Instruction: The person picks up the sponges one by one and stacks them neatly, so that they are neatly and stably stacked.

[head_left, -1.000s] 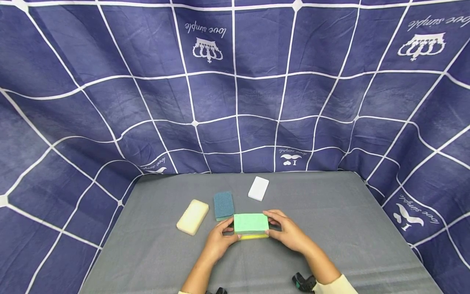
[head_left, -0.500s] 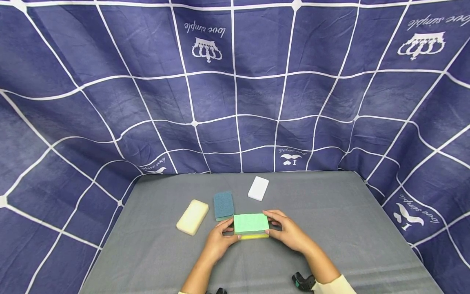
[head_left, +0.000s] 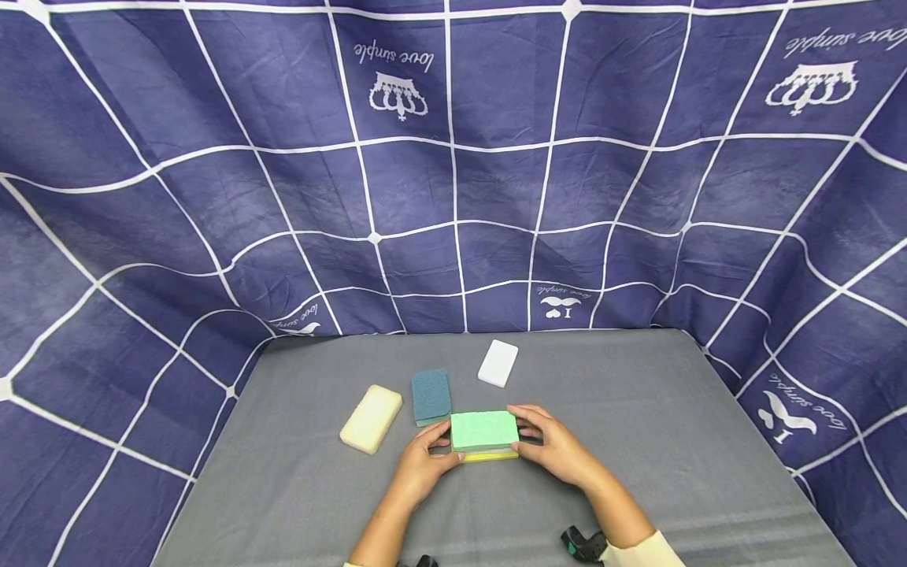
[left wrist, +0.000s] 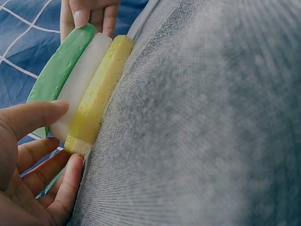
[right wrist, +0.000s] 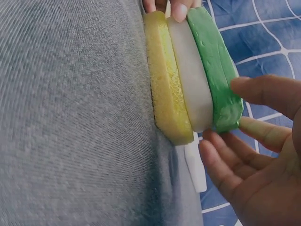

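Note:
A three-layer stack stands on the grey cloth-covered table between the two hands. At its bottom is a yellow sponge point(left wrist: 99, 94), with a smooth white block point(left wrist: 82, 84) over it and a dented green block point(head_left: 485, 430) on top. My left hand point(head_left: 420, 466) holds the left end, its thumb in front near the white and green layers and its fingers round the end. At the right end, my right hand point(head_left: 556, 449) has its thumb tip on the green block's edge and its fingers behind and beside the end. The layers look roughly lined up.
Behind the stack to the left lies a dark blue scouring sponge point(head_left: 431, 396), close to the left fingers. Farther left is a cream sponge point(head_left: 372, 419). A white block point(head_left: 498, 364) lies beyond the stack. A blue checked curtain point(head_left: 496, 189) encloses the table point(head_left: 638, 378).

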A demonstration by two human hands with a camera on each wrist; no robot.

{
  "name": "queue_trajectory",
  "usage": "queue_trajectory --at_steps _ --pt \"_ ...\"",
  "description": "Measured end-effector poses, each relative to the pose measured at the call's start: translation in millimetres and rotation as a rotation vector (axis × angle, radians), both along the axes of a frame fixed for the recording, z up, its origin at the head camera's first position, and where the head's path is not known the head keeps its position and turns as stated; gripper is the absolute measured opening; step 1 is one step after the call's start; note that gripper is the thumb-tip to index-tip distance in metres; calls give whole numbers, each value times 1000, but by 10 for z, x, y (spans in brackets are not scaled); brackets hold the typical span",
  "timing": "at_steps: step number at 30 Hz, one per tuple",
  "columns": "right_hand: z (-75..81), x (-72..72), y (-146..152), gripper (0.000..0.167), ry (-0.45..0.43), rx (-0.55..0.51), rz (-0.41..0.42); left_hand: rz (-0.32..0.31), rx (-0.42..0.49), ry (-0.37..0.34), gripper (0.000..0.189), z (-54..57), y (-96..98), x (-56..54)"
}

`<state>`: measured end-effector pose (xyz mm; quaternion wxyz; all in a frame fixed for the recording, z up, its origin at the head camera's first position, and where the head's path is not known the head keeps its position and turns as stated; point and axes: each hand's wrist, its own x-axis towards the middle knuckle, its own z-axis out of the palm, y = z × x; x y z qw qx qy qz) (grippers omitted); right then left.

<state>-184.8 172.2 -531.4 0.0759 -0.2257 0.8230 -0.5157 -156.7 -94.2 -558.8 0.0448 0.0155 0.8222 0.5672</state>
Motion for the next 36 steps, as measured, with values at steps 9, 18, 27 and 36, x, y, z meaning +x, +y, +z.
queue_trajectory --at_steps 9,18,27,36 --pt "-44 -29 -40 68 -29 48 -28 -13 4 -15 74 26 -7 4" --pt "-40 -33 -39 67 -48 40 -23 -50 3 -47 79 100 -7 -13" --pt "-57 -36 -36 67 -67 56 -30 -82 -6 -14 68 100 -35 -6" --pt "-99 -46 -25 67 -39 43 -15 -86 15 -20 62 115 -46 -6"
